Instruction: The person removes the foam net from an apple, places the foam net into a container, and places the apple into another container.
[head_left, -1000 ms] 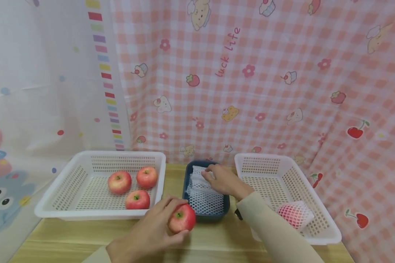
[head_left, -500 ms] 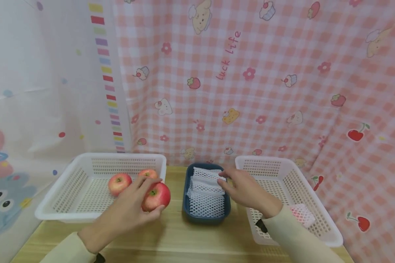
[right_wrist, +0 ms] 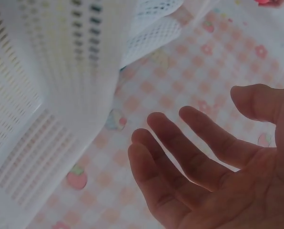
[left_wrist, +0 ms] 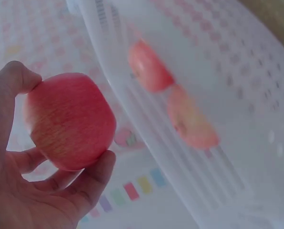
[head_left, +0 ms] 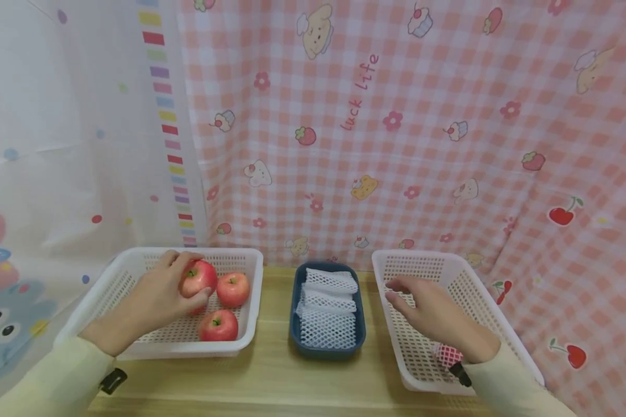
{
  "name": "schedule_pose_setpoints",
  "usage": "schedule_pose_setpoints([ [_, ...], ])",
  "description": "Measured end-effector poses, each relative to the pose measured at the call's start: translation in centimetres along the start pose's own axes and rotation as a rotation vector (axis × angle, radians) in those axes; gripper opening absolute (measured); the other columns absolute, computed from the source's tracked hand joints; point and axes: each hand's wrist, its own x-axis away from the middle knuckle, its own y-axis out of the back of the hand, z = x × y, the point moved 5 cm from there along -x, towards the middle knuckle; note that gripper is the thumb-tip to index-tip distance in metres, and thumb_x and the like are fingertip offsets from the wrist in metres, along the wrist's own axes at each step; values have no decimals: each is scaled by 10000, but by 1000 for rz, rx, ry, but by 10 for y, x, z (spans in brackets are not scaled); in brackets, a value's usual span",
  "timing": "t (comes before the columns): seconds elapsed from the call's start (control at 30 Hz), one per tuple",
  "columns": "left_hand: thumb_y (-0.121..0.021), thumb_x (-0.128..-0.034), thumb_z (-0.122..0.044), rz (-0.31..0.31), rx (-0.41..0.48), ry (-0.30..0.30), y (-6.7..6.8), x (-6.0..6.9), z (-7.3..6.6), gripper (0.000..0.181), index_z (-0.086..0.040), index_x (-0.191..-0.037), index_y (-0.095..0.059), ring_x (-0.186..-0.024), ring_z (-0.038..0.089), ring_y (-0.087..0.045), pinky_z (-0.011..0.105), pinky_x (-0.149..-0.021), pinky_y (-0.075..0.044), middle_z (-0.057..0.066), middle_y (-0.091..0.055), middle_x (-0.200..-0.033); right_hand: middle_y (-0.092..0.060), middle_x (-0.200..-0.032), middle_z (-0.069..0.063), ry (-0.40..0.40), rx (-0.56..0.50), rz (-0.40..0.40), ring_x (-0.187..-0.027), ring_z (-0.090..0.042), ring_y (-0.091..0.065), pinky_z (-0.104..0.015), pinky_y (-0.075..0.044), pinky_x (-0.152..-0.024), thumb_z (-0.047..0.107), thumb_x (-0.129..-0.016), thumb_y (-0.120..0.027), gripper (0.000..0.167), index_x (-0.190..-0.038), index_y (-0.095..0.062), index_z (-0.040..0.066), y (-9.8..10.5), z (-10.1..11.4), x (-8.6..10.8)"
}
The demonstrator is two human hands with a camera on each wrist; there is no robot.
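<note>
My left hand (head_left: 159,292) holds a red apple (head_left: 200,277) over the left white basket (head_left: 188,347). In the left wrist view the thumb and fingertips pinch this apple (left_wrist: 70,121) from opposite sides. Two loose apples, one at the right (head_left: 233,289) and one nearer the front (head_left: 218,325), lie in that basket; another is mostly hidden beneath the held one. My right hand (head_left: 435,313) hovers over the right white basket (head_left: 501,330) with nothing in it. Its fingers (right_wrist: 194,157) are spread and slightly bent in the right wrist view.
Between the baskets stands a dark blue tray (head_left: 328,351) with several white foam net sleeves (head_left: 327,329). Under my right wrist, a net-wrapped fruit (head_left: 447,354) shows in the right basket. A checked curtain (head_left: 334,145) hangs behind the wooden table (head_left: 271,376).
My left hand has carried the apple from beside the tray leftward to above the left basket. My right hand has moved off the net sleeves, rightward over the right basket.
</note>
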Motion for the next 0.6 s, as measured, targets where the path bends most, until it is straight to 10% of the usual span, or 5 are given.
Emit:
schedule_pose_setpoints([
  [0.6,-867,-904,-314,122,-73,128,11,-34,82,714,165,-1373,-622,-1036,490,-680,697,-927,-645,439,-642,-1273,-870,-1245,-146,-89,63,-35,-1075,-314,-845,-558,-705,-901,254,-1171,-714,296,-1326,-799,17,28,-60,37],
])
